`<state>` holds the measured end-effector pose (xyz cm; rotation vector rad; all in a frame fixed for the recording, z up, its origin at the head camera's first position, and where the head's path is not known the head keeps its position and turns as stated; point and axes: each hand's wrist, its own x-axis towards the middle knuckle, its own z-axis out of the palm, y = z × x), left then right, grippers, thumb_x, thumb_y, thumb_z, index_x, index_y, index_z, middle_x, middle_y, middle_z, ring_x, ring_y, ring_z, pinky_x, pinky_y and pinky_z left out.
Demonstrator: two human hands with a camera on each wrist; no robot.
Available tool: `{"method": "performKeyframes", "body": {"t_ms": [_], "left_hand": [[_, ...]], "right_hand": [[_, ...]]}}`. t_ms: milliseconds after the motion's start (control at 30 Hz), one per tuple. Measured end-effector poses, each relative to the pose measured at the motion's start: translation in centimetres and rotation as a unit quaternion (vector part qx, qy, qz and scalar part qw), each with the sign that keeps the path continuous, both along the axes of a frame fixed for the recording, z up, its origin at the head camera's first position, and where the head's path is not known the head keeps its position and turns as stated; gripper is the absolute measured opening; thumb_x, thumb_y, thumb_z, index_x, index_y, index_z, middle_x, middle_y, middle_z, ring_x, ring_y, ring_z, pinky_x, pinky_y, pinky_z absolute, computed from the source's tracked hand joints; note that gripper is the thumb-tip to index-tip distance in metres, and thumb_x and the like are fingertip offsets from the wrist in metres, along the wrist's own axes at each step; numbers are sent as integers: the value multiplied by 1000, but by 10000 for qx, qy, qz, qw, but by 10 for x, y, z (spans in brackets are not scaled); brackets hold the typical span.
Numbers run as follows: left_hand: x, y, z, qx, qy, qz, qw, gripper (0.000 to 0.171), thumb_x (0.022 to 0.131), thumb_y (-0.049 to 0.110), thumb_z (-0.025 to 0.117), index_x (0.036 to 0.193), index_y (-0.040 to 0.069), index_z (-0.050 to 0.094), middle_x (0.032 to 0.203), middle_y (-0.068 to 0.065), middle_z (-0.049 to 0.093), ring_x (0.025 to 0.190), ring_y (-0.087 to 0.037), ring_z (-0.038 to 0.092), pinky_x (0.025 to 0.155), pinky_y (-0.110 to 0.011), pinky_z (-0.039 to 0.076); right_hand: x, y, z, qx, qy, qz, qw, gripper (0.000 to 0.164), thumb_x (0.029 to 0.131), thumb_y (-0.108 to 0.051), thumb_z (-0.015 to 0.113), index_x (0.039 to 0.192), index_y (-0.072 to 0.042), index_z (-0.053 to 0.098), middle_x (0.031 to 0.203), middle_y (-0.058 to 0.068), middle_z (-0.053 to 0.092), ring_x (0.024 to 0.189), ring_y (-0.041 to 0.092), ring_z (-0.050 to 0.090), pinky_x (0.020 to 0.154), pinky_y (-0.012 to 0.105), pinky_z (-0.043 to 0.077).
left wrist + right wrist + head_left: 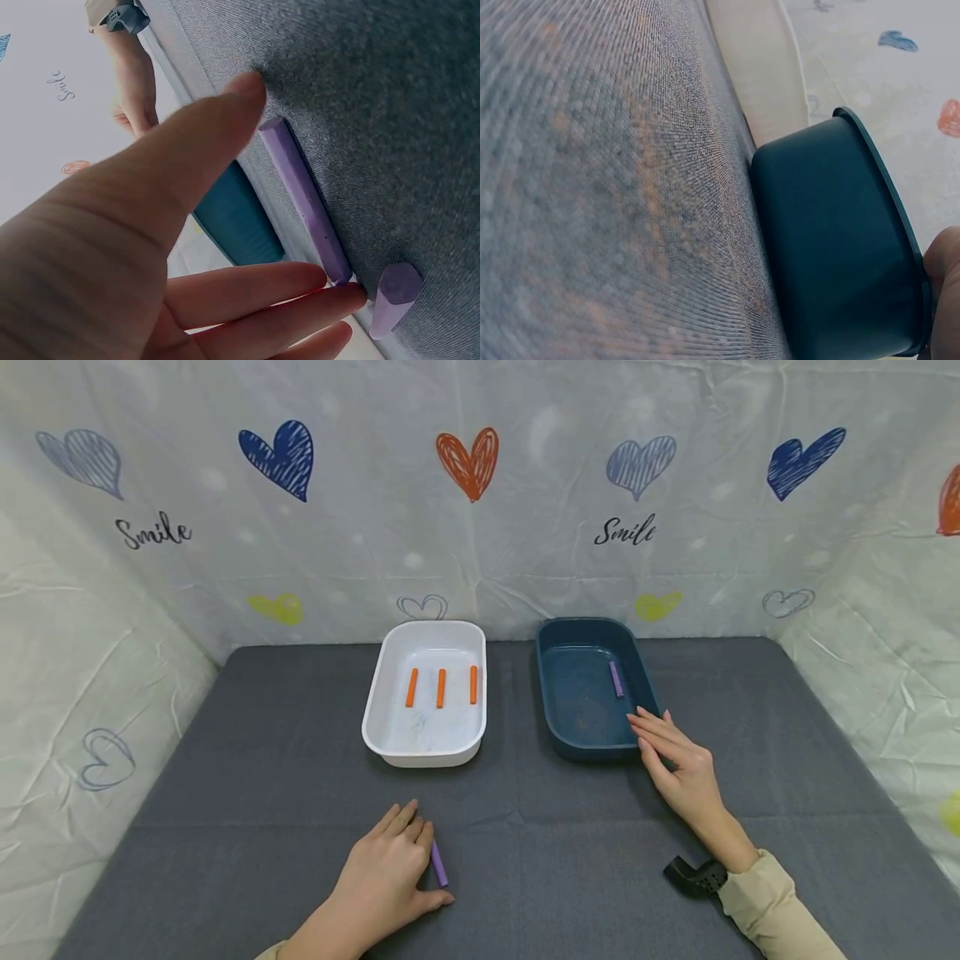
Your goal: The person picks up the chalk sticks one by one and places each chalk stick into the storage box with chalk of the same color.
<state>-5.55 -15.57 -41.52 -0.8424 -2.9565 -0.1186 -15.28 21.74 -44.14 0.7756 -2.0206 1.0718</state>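
Note:
My left hand [393,868] lies low over the grey cloth with fairly straight fingers and the thumb apart. Between thumb and fingertips is a purple chalk-like stick [307,202], its far end touching the fingertips; it also shows beside the hand in the head view [439,865]. A second purple stick [397,292], faceted, lies by the fingers, hidden in the head view. With fingers extended, my right hand [678,768] rests on the near right rim of the dark blue tray [592,748]. Inside that tray lies another purple stick [616,679].
Left of the blue tray stands a white tray [423,752] holding three orange sticks [441,689]. A grey cloth [555,877] covers the table. Behind it hangs a pale curtain [525,543] printed with hearts. A black device [696,877] sits on the right wrist.

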Motion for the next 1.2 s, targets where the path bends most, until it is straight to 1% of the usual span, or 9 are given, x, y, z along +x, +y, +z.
{"method": "performKeyframes", "body": {"t_ms": [167, 267, 433, 600, 833, 933, 1033, 1200], "left_hand": [[-1, 0, 0, 32, 37, -5, 10000, 78, 61, 52, 90, 106, -9, 70, 111, -21, 69, 120, -38, 59, 105, -49, 44], [-2, 0, 1, 36, 4, 6, 10000, 76, 63, 52, 89, 106, -8, 71, 112, -20, 69, 120, -38, 59, 105, -49, 43], [-4, 1, 1, 27, -6, -38, 10000, 73, 66, 51, 88, 107, -7, 71, 114, -20, 69, 119, -36, 60, 105, -47, 44], [-7, 1, 0, 82, 113, -174, 9998, 71, 65, 51, 88, 105, -6, 71, 110, -18, 71, 117, -35, 62, 104, -47, 45], [-9, 4, 0, 140, -2, -254, 9996, 71, 65, 50, 88, 106, -6, 72, 110, -17, 71, 118, -34, 62, 105, -46, 44], [-9, 5, 0, 160, 42, -275, 9995, 70, 65, 49, 89, 106, -5, 72, 110, -16, 71, 117, -33, 62, 105, -45, 45], [-10, 5, -1, 231, 138, -325, 9991, 70, 64, 48, 89, 106, -4, 72, 109, -15, 71, 116, -32, 63, 104, -45, 45], [-13, 6, -1, 430, 295, -455, 9976, 69, 64, 47, 89, 107, -4, 72, 109, -14, 72, 115, -32, 63, 104, -45, 46]], "right_hand": [[0, -1, 1, -71, -1, 19, 10000, 40, 71, 27, 65, 107, 11, 73, 116, 18, 70, 113, 37, 64, 113, 38, 35], [1, -1, 1, -68, -44, -7, 10000, 37, 71, 27, 65, 105, 13, 72, 115, 20, 70, 111, 41, 64, 113, 39, 35], [2, -2, 4, -64, -51, -12, 10000, 37, 71, 27, 64, 105, 13, 72, 114, 22, 70, 110, 44, 64, 113, 39, 35], [1, -2, 2, -104, -57, 2, 9999, 39, 72, 27, 65, 106, 11, 72, 114, 20, 70, 111, 41, 64, 113, 38, 35], [4, -3, 6, -34, -128, -69, 9999, 36, 72, 28, 64, 105, 15, 71, 113, 24, 69, 107, 48, 63, 113, 37, 35], [4, -3, 6, -11, -138, -87, 9999, 36, 72, 28, 63, 106, 16, 70, 113, 25, 69, 107, 49, 62, 113, 38, 35], [2, -1, 1, 11, -142, -97, 9999, 37, 73, 28, 63, 107, 16, 70, 115, 25, 68, 109, 49, 61, 114, 38, 34], [-7, 7, -17, 47, -157, -101, 9998, 40, 73, 26, 64, 110, 12, 70, 120, 23, 67, 114, 46, 60, 114, 40, 33]]}}
